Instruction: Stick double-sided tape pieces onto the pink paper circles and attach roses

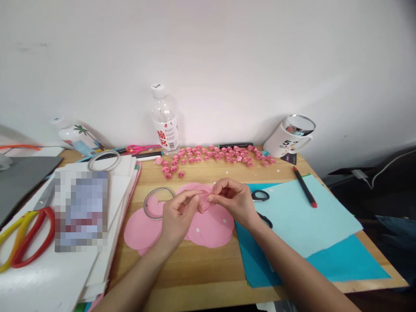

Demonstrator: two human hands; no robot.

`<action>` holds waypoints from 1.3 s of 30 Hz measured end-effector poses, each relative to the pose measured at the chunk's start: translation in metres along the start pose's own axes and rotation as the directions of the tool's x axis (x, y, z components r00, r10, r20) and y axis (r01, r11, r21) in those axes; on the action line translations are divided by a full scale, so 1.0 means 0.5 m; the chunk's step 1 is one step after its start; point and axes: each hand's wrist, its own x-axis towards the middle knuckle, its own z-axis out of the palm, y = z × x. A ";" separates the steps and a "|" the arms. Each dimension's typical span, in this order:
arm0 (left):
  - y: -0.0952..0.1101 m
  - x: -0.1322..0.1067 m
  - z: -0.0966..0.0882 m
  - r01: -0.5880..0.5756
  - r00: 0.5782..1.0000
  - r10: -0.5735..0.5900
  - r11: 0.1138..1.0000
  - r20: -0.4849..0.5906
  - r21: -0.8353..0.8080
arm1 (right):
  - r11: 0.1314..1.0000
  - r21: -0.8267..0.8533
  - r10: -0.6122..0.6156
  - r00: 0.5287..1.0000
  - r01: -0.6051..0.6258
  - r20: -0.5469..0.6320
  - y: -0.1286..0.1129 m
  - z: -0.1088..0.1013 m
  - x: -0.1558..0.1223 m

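Between my two hands is a small piece of pink paper (204, 201), held over the middle of the table. My left hand (179, 213) pinches its left side with thumb and fingers. On the other side, my right hand (234, 200) grips it between thumb and fingertips. Below them lie pink paper circles (211, 232), with small white bits on top. More pink circles (140, 230) spread to the left, under a roll of clear tape (144, 203). Behind the hands, many small rolled pink paper roses (198, 159) are scattered along the wall side.
A water bottle (166, 125) and a white mug (286, 138) stand by the wall. Blue paper sheets (354, 264), black-handled scissors (261, 195) and a marker (304, 187) lie right. At left are stacked white papers (74, 277), red-and-yellow scissors (34, 242) and another tape roll (104, 169).
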 end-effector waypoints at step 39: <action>-0.009 0.008 -0.002 0.045 0.999 -0.045 0.999 -0.002 -0.013 | 0.985 0.088 0.150 0.988 -0.146 -0.039 0.017 -0.011 0.009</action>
